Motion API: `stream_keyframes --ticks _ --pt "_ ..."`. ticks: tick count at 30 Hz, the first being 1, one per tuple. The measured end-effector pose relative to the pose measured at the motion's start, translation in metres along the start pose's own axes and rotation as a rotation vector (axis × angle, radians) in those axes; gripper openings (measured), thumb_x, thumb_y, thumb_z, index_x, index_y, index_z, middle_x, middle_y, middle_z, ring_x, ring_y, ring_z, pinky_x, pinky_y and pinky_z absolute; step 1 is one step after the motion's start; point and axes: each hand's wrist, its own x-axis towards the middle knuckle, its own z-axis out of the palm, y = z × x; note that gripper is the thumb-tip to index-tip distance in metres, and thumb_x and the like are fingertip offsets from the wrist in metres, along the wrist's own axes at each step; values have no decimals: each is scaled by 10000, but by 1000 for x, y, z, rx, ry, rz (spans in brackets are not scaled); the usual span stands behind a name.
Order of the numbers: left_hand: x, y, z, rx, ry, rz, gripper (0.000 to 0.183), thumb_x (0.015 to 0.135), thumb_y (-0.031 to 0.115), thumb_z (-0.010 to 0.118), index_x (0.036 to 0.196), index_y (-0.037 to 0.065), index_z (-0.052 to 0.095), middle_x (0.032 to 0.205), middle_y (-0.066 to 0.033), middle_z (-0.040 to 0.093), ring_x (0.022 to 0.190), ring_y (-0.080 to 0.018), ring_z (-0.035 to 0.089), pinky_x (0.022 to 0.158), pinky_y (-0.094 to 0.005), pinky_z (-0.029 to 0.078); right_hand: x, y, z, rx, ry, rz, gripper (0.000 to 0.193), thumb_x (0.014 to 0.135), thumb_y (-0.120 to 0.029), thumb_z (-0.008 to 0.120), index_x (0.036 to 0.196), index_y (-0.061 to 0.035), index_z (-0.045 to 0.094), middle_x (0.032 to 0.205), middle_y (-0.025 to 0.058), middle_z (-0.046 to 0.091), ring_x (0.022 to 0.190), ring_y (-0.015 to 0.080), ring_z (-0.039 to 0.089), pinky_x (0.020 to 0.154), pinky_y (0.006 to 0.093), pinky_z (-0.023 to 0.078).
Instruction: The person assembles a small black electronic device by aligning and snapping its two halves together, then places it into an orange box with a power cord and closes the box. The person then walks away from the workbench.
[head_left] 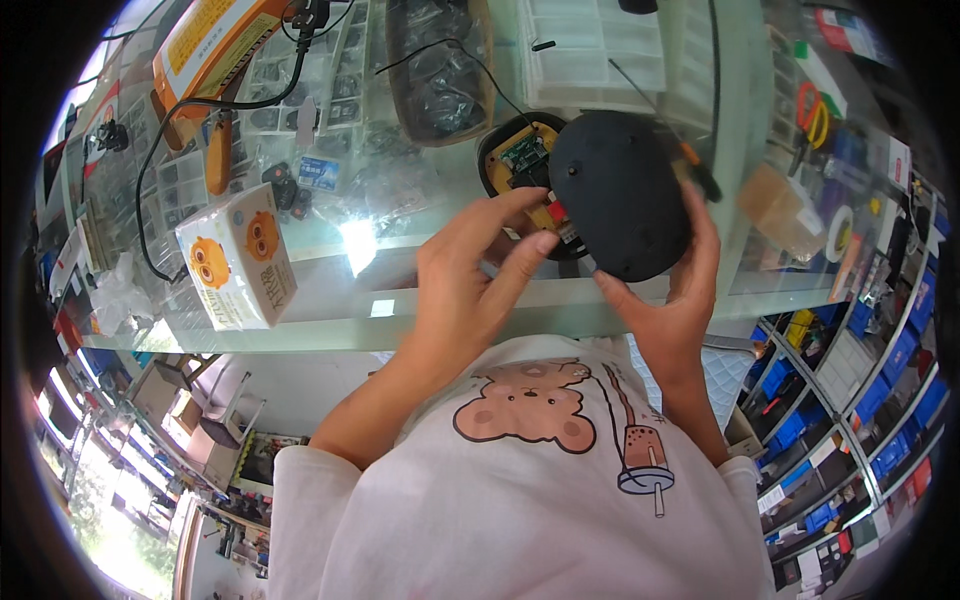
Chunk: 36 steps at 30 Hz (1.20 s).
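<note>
My right hand [672, 295] grips the edge of a black oval cover [625, 200], thumb at its lower edge and fingers along its right side. The cover is tilted up and partly hides an opened black housing [490, 172] on the glass table. Inside the housing, a green circuit board [524, 154] shows on a yellowish base, with a thin black wire [485, 70] running out from it. My left hand [470, 265] reaches to the housing's near side, index finger and thumb stretched apart. Its other fingers are mostly hidden, and nothing shows between finger and thumb.
A screwdriver [690, 153] lies right of the cover. Beyond are a white compartment tray [590, 80] and a brown box of bagged parts [432, 110]. At left stand a white carton [228, 270] and a wooden-handled tool [219, 155]. Yellow-handled scissors [813, 115] lie far right.
</note>
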Motion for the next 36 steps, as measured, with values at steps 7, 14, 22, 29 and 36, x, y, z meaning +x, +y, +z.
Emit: stream_keyframes --ticks 7,14,22,29,36 --pt "8 3 13 -607 -174 -260 192 889 158 617 976 -13 605 761 -40 612 574 -84 547 519 -221 463 -9 -7 5 113 -25 -13 929 625 -80 806 1388 0 281 1325 163 387 1179 243 471 938 346 425" --pt "10 -2 9 -683 -152 -366 209 888 162 599 969 -30 606 721 -88 616 484 -130 556 453 -268 489 -3 -17 -1 793 -75 323 586 885 -229 588 1343 37 336 1214 152 523 1113 215 535 924 338 438" --pt "11 -2 6 -559 -192 -261 200 886 161 609 959 -25 618 741 -71 622 490 -104 534 451 -234 443 -2 7 -8 1362 -309 670 502 992 -390 333 1235 29 468 1171 130 572 1069 198 555 928 378 435" --pt "9 -6 1 -565 -255 -229 180 903 163 598 996 10 611 812 -22 606 648 -64 513 505 -220 451 1 4 -13 1238 -411 617 500 933 -370 489 1260 6 458 1218 114 544 1112 196 525 973 352 400" --pt "12 -8 2 -622 -196 -170 273 896 132 601 1121 -18 564 957 -67 621 798 -124 598 653 -254 518 0 -3 -4 1125 -406 569 496 763 -171 732 1190 -29 521 1234 101 529 1143 183 498 951 322 395"
